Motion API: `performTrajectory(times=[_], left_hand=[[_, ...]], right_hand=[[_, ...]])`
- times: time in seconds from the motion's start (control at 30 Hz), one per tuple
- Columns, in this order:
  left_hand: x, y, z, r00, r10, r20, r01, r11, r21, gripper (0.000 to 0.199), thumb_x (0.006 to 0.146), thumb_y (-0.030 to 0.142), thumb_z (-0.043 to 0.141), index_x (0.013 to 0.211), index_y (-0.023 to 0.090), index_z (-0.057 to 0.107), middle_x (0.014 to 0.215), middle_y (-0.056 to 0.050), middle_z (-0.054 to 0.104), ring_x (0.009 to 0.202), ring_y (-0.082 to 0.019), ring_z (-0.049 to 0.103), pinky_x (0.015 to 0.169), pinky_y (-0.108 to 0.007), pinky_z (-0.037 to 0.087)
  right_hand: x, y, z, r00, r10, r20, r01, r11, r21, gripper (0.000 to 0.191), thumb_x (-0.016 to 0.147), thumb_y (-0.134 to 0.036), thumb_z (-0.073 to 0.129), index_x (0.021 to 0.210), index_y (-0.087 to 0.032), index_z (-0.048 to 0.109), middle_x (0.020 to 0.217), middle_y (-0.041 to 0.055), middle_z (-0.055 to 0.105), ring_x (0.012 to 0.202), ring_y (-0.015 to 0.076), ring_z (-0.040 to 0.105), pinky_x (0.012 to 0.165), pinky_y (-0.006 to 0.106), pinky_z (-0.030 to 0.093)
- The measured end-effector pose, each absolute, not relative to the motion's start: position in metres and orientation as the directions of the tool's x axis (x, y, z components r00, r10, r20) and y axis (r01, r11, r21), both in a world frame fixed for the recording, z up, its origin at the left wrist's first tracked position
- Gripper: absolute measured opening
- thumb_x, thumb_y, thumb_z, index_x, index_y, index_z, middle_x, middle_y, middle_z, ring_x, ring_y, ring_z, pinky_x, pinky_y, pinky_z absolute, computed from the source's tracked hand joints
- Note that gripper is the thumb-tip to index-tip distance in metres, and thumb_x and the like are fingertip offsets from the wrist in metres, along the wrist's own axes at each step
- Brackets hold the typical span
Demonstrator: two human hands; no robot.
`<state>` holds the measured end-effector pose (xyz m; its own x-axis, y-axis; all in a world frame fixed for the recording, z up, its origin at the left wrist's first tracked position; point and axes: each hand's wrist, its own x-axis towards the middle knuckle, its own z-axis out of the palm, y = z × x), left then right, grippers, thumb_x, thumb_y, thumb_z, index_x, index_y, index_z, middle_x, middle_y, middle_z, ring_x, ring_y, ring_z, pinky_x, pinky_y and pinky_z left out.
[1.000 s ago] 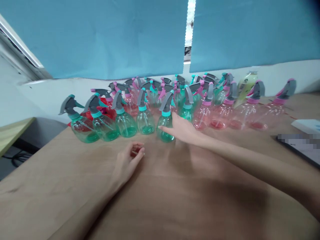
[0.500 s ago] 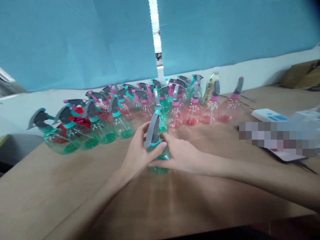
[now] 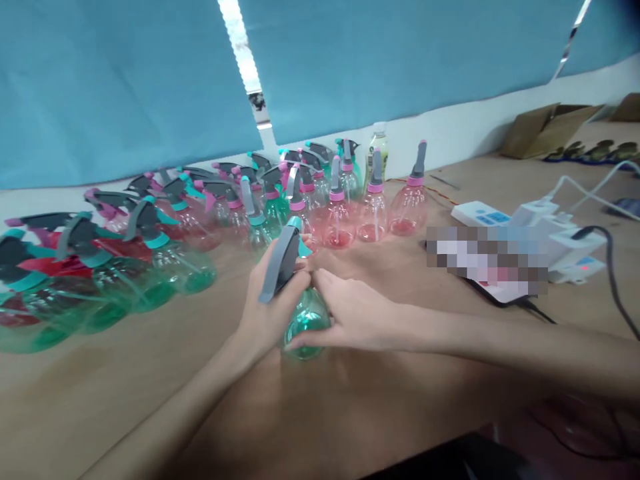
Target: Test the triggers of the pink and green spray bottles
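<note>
Both hands are on one green spray bottle (image 3: 307, 327), which is in front of the crowded bottles, near the middle of the view. The left hand (image 3: 273, 293) is closed around its neck, just under the grey trigger head (image 3: 280, 263); the right hand (image 3: 350, 310) grips the clear body from the side, its thumb low near the base. The bottle leans a little to the left, and whether its base touches the tabletop (image 3: 240, 413) is hard to tell.

Straight beyond the hands, more spray bottles block the way to the wall. Pink-collared bottles (image 3: 373, 223) with red liquid stand to the right of centre, and green-collared bottles (image 3: 150, 283) line the left, close together, with a crumpled red item (image 3: 80, 257) among them. A labelled drink bottle (image 3: 377, 157) stands at the back, by the blue covering (image 3: 150, 80).

Off to the right, beyond the right forearm, a dark-edged device (image 3: 505, 287), partly blurred out, lies beside a cluster of white plugs (image 3: 570, 247). A white box with blue marks (image 3: 480, 215) is just behind the device. Farther back is an open cardboard box (image 3: 543, 130).
</note>
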<state>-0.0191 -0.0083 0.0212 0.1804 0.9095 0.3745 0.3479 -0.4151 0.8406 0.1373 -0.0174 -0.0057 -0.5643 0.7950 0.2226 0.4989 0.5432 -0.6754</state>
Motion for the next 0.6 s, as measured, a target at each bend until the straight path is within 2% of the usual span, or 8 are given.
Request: performTrajectory(times=[0.1, 0.13, 0.2, 0.33, 0.43, 0.6], left_hand=[[-0.019, -0.002, 0.018, 0.179, 0.908, 0.38, 0.336, -0.419, 0.843, 0.021, 0.075, 0.022, 0.055, 0.095, 0.021, 0.059, 0.074, 0.002, 0.054, 0.075, -0.018, 0.057, 0.072, -0.034, 0.048], [-0.02, 0.0, 0.017, 0.175, 0.904, 0.389, 0.343, -0.427, 0.837, 0.019, 0.075, 0.022, 0.055, 0.094, 0.021, 0.06, 0.074, 0.002, 0.054, 0.075, -0.018, 0.056, 0.074, -0.034, 0.048], [-0.023, 0.003, 0.017, 0.161, 0.897, 0.412, 0.368, -0.442, 0.818, 0.019, 0.075, 0.022, 0.056, 0.094, 0.022, 0.06, 0.072, 0.003, 0.054, 0.073, -0.018, 0.056, 0.076, -0.035, 0.048], [-0.03, 0.006, 0.016, 0.162, 0.899, 0.408, 0.401, -0.438, 0.805, 0.029, 0.075, 0.023, 0.055, 0.104, 0.025, 0.06, 0.07, 0.004, 0.053, 0.067, -0.017, 0.054, 0.074, -0.035, 0.049], [-0.033, 0.007, 0.015, 0.16, 0.903, 0.399, 0.413, -0.428, 0.804, 0.028, 0.074, 0.022, 0.054, 0.102, 0.025, 0.06, 0.071, 0.003, 0.055, 0.063, -0.017, 0.054, 0.072, -0.035, 0.05], [-0.04, 0.009, 0.015, 0.17, 0.888, 0.426, 0.419, -0.457, 0.785, 0.031, 0.074, 0.021, 0.055, 0.104, 0.025, 0.061, 0.077, 0.001, 0.06, 0.065, -0.017, 0.056, 0.071, -0.035, 0.051]], right_hand=[[0.153, -0.004, -0.002, -0.678, 0.716, 0.168, 0.422, 0.566, -0.708, 0.054, 0.085, -0.061, 0.06, 0.112, -0.015, 0.056, 0.109, 0.0128, 0.067, 0.087, 0.026, 0.067, 0.07, 0.039, 0.053], [0.158, 0.001, -0.002, -0.713, 0.687, 0.14, 0.383, 0.549, -0.743, 0.048, 0.09, -0.057, 0.056, 0.114, -0.016, 0.057, 0.103, 0.0098, 0.069, 0.083, 0.0228, 0.067, 0.068, 0.036, 0.053], [0.168, 0.013, -0.004, -0.69, 0.718, 0.092, 0.4, 0.484, -0.778, 0.041, 0.093, -0.051, 0.054, 0.114, -0.016, 0.059, 0.103, 0.0089, 0.071, 0.086, 0.021, 0.068, 0.07, 0.034, 0.053], [0.175, 0.037, -0.028, -0.612, 0.766, 0.194, 0.512, 0.572, -0.641, 0.03, 0.092, -0.037, 0.061, 0.112, -0.014, 0.063, 0.108, 0.0106, 0.07, 0.095, 0.0225, 0.067, 0.081, 0.037, 0.053], [0.17, 0.049, -0.052, -0.611, 0.753, 0.245, 0.584, 0.637, -0.503, 0.021, 0.093, -0.026, 0.059, 0.108, -0.013, 0.066, 0.109, 0.0117, 0.07, 0.1, 0.0238, 0.066, 0.09, 0.04, 0.052], [0.157, 0.056, -0.075, -0.672, 0.691, 0.265, 0.562, 0.709, -0.425, 0.032, 0.096, -0.034, 0.054, 0.119, -0.014, 0.064, 0.126, 0.0141, 0.066, 0.118, 0.027, 0.061, 0.1, 0.044, 0.049]])
